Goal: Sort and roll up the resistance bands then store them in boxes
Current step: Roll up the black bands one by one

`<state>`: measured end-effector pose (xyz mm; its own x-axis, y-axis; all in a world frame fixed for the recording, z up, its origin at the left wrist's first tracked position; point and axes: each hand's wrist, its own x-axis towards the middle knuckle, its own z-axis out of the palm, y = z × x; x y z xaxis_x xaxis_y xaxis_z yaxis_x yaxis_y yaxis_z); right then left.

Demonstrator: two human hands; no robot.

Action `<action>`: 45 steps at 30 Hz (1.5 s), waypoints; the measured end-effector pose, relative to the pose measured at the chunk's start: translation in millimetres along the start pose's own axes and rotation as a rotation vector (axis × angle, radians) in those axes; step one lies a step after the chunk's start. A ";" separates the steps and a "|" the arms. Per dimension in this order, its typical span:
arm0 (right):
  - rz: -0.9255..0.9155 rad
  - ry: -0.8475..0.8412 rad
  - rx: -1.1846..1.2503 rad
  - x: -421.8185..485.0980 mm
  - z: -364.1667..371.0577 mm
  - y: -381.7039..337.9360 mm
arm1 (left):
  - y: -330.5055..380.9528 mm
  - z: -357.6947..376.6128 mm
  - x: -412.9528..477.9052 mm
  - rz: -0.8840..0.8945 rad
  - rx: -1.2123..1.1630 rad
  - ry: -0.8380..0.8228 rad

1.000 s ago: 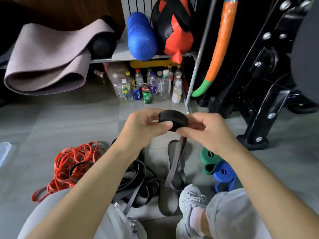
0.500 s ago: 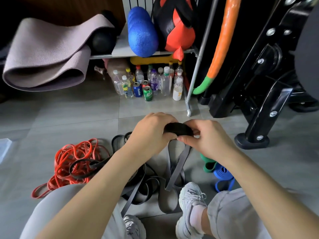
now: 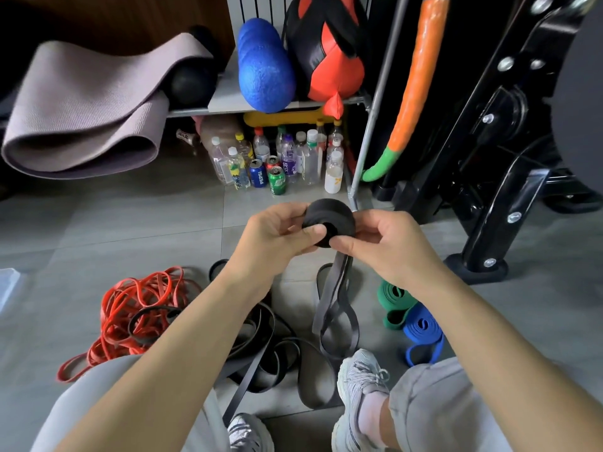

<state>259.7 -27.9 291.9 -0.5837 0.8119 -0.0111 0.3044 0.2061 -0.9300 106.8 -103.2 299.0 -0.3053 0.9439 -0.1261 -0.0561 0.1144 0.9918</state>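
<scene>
Your left grip (image 3: 274, 236) and right grip (image 3: 388, 246) are both closed on the black rolled band (image 3: 329, 216), thumbs pressing its near face and fingers wrapped behind it, where you cannot see them. The roll is held in the air above the floor (image 3: 98, 230), and its loose tail (image 3: 336, 288) hangs down between your wrists into a loop lying on the tiles. Your left forearm covers part of the heap of black bands (image 3: 261, 347) under it, so how many lie there cannot be told. A tangle of red bands (image 3: 137, 308) sits left of that heap, with one black band crossing it. On the right, a green rolled band (image 3: 393, 300) touches a blue rolled band (image 3: 422, 331), both partly hidden behind your right arm and knee. A clear box (image 3: 8, 285) is cut off by the left edge of the view, too little showing to tell what is in it. Past the roll, bottles and cans (image 3: 287, 158) stand under a shelf (image 3: 228, 102) carrying a blue foam roller (image 3: 264, 66) and a folded mat (image 3: 88, 109). A black machine frame (image 3: 489, 158) fills the far right corner.
</scene>
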 end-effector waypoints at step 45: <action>-0.018 -0.128 -0.696 -42.0 14.9 -41.0 | 10.6 -14.4 -32.4 0.452 1.197 -0.246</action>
<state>260.5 -78.6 325.0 -0.6643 0.7431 -0.0807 0.6792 0.5550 -0.4803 102.5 -137.0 313.3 0.1143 0.9883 0.1012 0.9212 -0.1436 0.3617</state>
